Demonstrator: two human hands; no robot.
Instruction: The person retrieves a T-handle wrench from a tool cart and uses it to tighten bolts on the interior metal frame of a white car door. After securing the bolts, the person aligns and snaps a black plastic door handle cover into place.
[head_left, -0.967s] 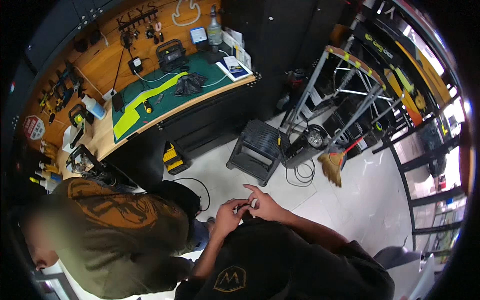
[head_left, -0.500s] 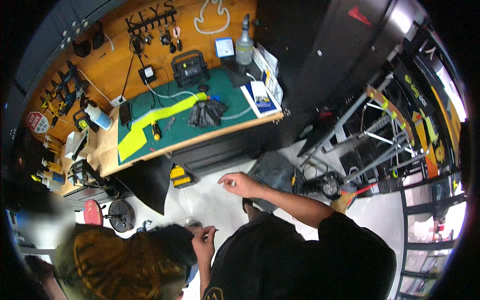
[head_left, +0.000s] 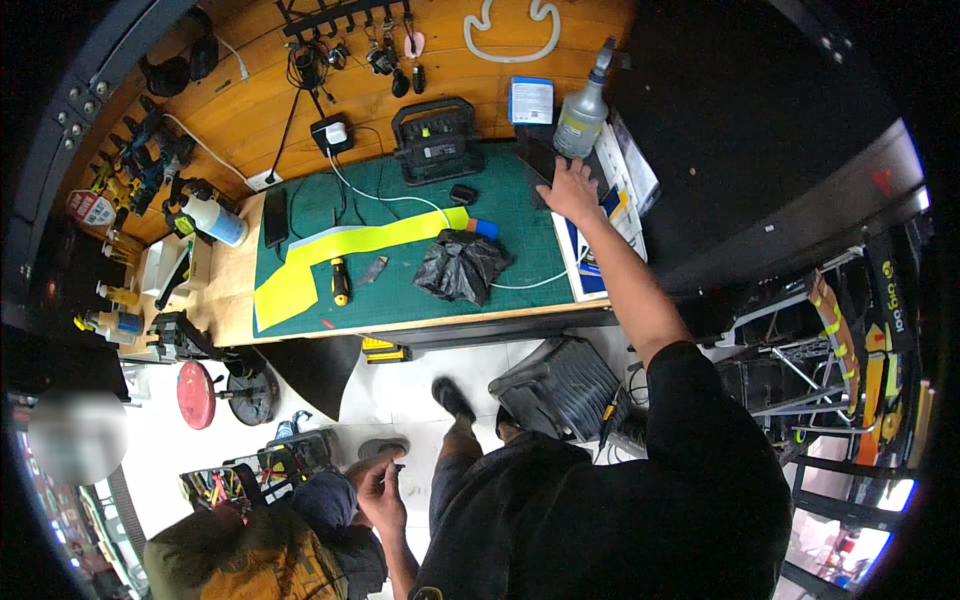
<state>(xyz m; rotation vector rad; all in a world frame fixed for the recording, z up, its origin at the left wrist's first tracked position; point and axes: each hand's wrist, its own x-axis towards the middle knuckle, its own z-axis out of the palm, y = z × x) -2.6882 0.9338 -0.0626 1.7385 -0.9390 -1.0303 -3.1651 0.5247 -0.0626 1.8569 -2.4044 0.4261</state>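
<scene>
Over the back right of the green cutting mat (head_left: 380, 295), my right hand (head_left: 573, 192) has its fingers spread. They rest at a dark flat object (head_left: 538, 160), possibly a phone, beside a grey spray bottle (head_left: 582, 118). Low in front of my body, my left hand (head_left: 382, 497) is closed in a pinch around a small dark piece (head_left: 400, 467) too small to name. A crumpled black plastic bag (head_left: 462, 268) lies on the mat with a strip of fluorescent yellow material (head_left: 375, 238). A yellow-and-black screwdriver (head_left: 340, 282) lies just in front of the strip.
A black work light (head_left: 437, 142) stands against the wooden wall, with a blue-and-white box (head_left: 531, 101) to its right. Papers (head_left: 590, 285) lie at the bench's right end. Below are a dark ribbed case (head_left: 560, 388) and an open tool bag (head_left: 245, 480). Another person (head_left: 260, 550) is close on my left.
My right hand has moved from above the floor, forward and right, onto the bench. My left hand stays low and pinched. The view has shifted, bringing the bench closer.
</scene>
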